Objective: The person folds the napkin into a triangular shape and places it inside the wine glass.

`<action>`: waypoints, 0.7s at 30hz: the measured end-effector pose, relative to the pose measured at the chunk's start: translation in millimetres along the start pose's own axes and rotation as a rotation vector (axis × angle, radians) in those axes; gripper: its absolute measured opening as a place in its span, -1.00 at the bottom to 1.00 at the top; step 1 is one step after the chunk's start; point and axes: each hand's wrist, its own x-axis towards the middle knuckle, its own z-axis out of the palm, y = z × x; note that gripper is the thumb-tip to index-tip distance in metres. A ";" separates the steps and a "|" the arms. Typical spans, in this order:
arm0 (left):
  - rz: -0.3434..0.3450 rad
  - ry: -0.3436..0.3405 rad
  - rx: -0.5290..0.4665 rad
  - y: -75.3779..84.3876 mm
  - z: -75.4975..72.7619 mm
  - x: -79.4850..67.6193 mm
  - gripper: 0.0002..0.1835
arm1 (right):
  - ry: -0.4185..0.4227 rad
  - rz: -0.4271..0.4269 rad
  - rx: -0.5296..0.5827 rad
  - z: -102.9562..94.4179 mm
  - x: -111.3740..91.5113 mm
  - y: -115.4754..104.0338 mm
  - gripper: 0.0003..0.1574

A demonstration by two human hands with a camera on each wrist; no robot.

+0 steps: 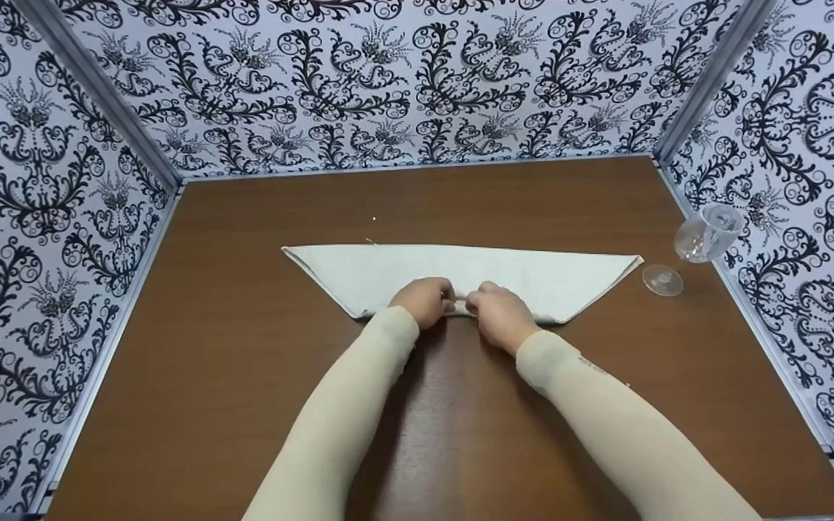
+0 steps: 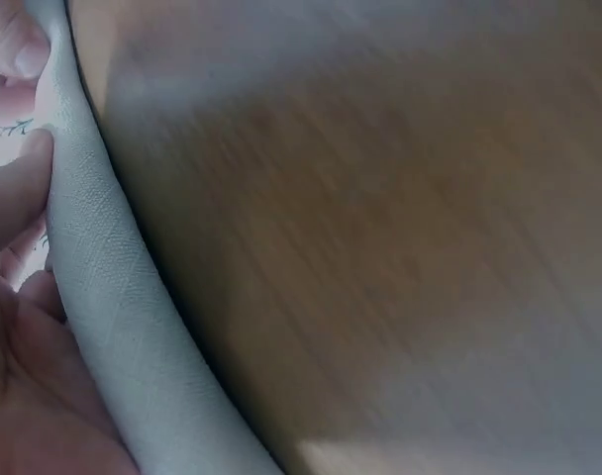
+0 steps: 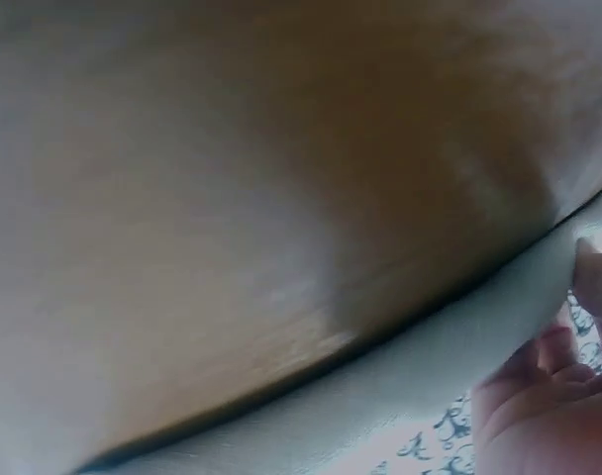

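Observation:
A white cloth napkin (image 1: 366, 271), folded into a long trapezoid, lies on the brown table with its wide side away from me. Its near edge is turned up into a roll. Curled fingers of my left hand (image 1: 424, 300) pinch the roll near its middle. Just to the right, my right hand (image 1: 502, 312) grips the same roll, its fingertips close to the left hand's. In the left wrist view the rolled napkin edge (image 2: 113, 257) runs past the thumb. The right wrist view shows the roll (image 3: 410, 376) beside the right hand (image 3: 539, 421).
A clear stemmed wine glass (image 1: 706, 233) stands at the table's right edge, beyond the napkin's right corner. Patterned black-and-white panels (image 1: 381, 79) close off the back and both sides of the wooden table (image 1: 243, 362).

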 end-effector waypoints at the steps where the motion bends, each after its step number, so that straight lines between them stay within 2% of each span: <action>1: 0.004 0.016 0.026 0.9 0.4 -0.1 -0.84 | 0.019 -0.023 -0.034 0.2 -0.9 -0.7 -0.87; 3: 0.044 0.074 0.152 2.7 4.1 -0.1 -0.84 | 0.043 -0.059 -0.087 0.0 -3.4 -2.0 -0.87; 6: 0.161 0.159 0.370 6.8 12.4 -3.2 -0.80 | 0.050 -0.099 -0.132 -2.4 -8.3 -3.0 -0.81; 8: 0.228 0.202 0.468 8.4 16.3 -7.1 -0.78 | 0.038 -0.121 -0.136 -4.6 -11.2 -3.0 -0.77; 10: 0.256 0.200 0.460 8.7 17.0 -11.5 -0.76 | 0.022 -0.144 -0.136 -6.9 -13.1 -2.0 -0.73; 16: 0.238 0.122 0.322 -1.6 8.9 -17.8 -0.71 | -0.058 -0.150 -0.107 -9.1 -13.2 3.3 -0.62; 21: 0.250 0.149 0.289 -13.4 9.4 -14.0 -0.73 | -0.047 -0.138 -0.060 -9.0 -13.7 7.4 -0.58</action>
